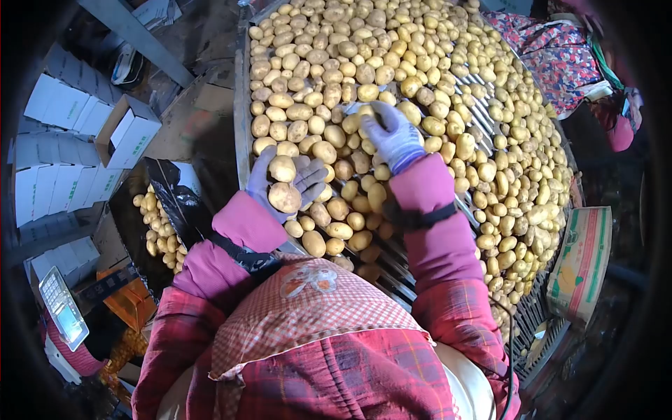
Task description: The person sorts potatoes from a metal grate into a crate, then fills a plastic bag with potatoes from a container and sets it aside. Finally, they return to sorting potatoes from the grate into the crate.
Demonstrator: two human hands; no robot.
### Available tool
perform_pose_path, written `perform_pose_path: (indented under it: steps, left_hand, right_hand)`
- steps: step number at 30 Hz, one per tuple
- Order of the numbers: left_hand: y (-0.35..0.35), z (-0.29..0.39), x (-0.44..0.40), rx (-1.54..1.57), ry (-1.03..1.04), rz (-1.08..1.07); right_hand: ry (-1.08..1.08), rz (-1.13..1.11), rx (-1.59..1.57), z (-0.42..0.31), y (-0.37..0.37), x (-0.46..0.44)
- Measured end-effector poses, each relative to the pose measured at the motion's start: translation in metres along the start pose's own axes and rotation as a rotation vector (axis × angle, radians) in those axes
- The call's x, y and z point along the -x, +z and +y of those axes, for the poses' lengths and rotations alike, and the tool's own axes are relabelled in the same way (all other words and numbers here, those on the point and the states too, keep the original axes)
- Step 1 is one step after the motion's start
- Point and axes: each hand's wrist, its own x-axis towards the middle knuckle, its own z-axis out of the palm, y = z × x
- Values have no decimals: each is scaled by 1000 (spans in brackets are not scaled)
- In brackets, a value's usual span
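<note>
My left hand (306, 180), in a grey-purple work glove, is turned palm up at the left side of the potato heap. Two potatoes rest in it, an upper potato (282, 169) and a larger, rounder potato (285, 198). Farther right, my right hand (393, 134), gloved the same way, reaches palm down over the heap. Its thumb and fingers curl about a potato (365, 112), which is partly hidden by the glove. Loose potatoes (413, 42) surround both hands on a slatted metal grading table (395, 269).
White cartons (63, 168) are stacked at the left, near potatoes (162, 231) in a dark-lined container. A scale display (63, 308) stands lower left. Another person in a floral sleeve (553, 59) is at the upper right. A printed carton (579, 262) stands at the right edge.
</note>
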Motion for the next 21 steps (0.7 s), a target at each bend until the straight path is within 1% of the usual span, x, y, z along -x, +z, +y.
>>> perform_pose_path:
  steps: [1,3,4,5,6,7,8,9,10,11,13,14,15,17,18,19,21]
  left_hand:
    - [1,-2,0,-32,35,27]
    - [5,1,0,-87,38,-15]
    - [10,3,4,-105,60,-7]
    - [9,4,8,-116,84,4]
    - [-3,7,-1,-43,2,-165]
    - [10,2,6,-32,34,-74]
    - [9,1,5,-102,44,-93]
    - [9,1,5,-170,57,-106]
    - [11,0,5,-114,30,-200]
    - [15,0,7,-172,71,-129]
    - [5,2,5,-154,85,-129]
    - [-2,1,3,-151,75,-138]
    - [-8,2,0,-154,67,-153]
    - [-12,5,-3,-160,51,-194]
    - [-7,4,2,-150,1,-212]
    - [-4,4,3,-146,1,-216]
    - [-1,4,4,-193,-53,-219]
  right_hand:
    - [-87,-59,-211,-4,9,8]
    - [-159,-302,-335,-31,18,33]
    - [-311,-249,11,-46,9,37]
    - [-279,-222,20,-55,-9,26]
    - [-168,-25,-2,-15,-5,4]
    - [-9,159,-24,2,-18,-14]
    - [-84,349,399,29,-30,-29]
    - [40,285,502,46,-32,-35]
    - [131,75,691,64,-34,-38]
    - [2,99,892,74,-28,-33]
    - [203,47,919,51,-29,-39]
    - [321,-35,888,43,-31,-46]
    - [299,-39,873,43,-32,-49]
    - [166,-146,446,88,-28,-62]
    - [104,-138,201,73,-21,-53]
    - [49,-131,-43,61,-7,-36]
    - [-81,-125,-241,16,19,-5]
